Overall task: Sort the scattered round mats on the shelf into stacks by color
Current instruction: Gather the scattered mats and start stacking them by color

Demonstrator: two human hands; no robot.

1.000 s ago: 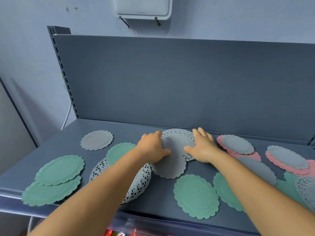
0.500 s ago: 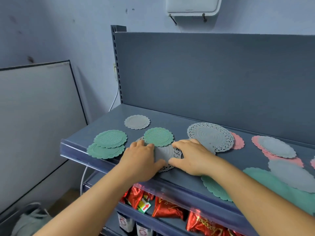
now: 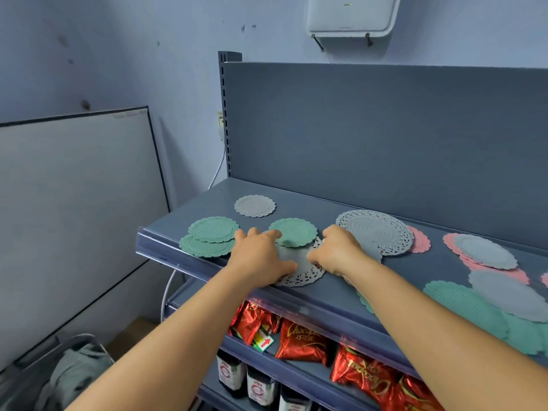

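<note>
Round scalloped mats lie scattered on the dark blue shelf. A grey mat lies on a white lace doily near the front edge. My left hand presses flat on the mat's left side. My right hand holds its right edge with bent fingers. A green mat overlaps the doily's far side. Two green mats overlap at the far left. A lone grey mat lies behind them.
A large white doily covers a pink mat in the middle. Further right lie a grey mat on pink ones, another grey mat and green mats. Red snack bags fill the shelf below.
Both hands slid the grey mat off the large doily and forward onto the smaller lace doily by the front edge. The view swung left.
</note>
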